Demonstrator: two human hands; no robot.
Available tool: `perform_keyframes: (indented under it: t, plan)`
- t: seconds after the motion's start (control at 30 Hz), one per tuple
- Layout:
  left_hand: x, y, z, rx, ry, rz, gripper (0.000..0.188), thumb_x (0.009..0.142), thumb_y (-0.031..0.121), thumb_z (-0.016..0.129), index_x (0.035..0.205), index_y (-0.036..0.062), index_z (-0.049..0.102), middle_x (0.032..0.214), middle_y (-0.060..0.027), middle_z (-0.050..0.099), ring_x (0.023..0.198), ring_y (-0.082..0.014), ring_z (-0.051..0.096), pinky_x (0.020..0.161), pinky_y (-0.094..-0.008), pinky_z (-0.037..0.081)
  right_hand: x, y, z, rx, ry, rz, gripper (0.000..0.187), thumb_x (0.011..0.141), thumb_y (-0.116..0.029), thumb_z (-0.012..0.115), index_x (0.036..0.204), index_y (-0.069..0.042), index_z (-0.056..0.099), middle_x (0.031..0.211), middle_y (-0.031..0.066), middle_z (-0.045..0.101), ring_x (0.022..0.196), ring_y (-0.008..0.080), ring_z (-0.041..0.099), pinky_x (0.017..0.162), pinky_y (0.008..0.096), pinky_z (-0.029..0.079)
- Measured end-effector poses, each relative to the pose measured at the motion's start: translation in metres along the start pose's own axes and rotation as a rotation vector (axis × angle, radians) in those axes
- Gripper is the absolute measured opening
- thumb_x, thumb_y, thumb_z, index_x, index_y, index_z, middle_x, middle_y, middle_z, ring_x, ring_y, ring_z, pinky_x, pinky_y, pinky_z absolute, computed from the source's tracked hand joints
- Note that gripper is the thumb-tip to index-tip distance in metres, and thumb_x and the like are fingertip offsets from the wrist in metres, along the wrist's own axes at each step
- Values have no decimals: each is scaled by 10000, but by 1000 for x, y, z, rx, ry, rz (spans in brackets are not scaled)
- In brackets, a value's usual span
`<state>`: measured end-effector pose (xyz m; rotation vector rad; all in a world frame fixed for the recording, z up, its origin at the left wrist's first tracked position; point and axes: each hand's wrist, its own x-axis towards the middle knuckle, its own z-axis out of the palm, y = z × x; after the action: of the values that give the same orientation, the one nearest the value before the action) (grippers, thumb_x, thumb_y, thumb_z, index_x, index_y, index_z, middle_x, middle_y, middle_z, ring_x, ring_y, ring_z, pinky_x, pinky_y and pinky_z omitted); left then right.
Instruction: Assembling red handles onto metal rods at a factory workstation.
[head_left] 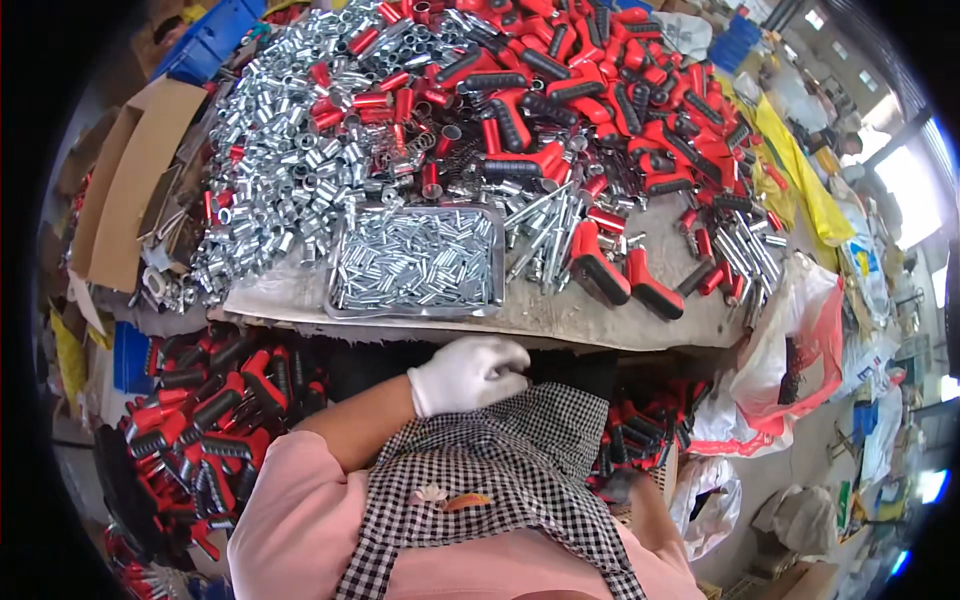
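Note:
My left hand (468, 376), in a white glove, hovers over my lap just below the table's front edge. Its fingers are curled in; what they hold, if anything, is hidden. Low on the right, my right hand (622, 487) reaches down beside a heap of red and black pistol-shaped handles (640, 432). Its fingers are hard to make out there. Closest to the left hand on the table is a clear tray (415, 312) of small silver pins (415, 260). Two red and black handles (600, 272) lie right of that tray, near the edge.
The table (540, 312) carries heaps of silver sleeves (290, 150), red tubes, springs, metal rods (548, 235) and more handles (620, 90). Another handle pile (215, 420) stands low left. A cardboard box (140, 190) sits at far left, a white and red sack (790, 360) at right.

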<state>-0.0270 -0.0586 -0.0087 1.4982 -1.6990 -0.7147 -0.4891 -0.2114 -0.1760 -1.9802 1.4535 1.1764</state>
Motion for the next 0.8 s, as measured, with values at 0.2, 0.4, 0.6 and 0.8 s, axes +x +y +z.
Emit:
perform_keyframes:
  t: [0.2,0.4,0.6,0.8]
  plan:
    - [93,-6,-75,625,257,-98,287,858,228,627,1068,32,645,984,-213,708,934,-389,687,827,-470,549,-66,-85,-129,6,316,-315,439,864,-300,652,1240,-73,665,1128,184,698,1101,349,649,946,470,511]
    - [186,-52,-77,689,98,-287,282,808,138,594,1061,46,676,971,-250,709,948,-413,697,830,-509,540,-123,-177,-157,171,717,-918,452,855,-341,682,1206,-56,671,1110,192,692,1054,382,648,921,464,521]
    - [167,-22,-97,307,377,-153,246,836,256,616,979,69,688,858,-219,694,860,-395,685,791,-489,532,-157,-216,-191,230,1076,-1067,519,776,-211,769,1251,-51,636,1156,203,667,1042,397,646,894,449,535]
    - [58,35,-100,281,395,362,157,808,159,711,948,89,712,877,-115,684,866,-322,667,756,-428,535,-162,-259,-228,503,1385,-1221,571,930,-308,633,1374,28,504,1276,256,595,1195,433,560,1040,483,438]
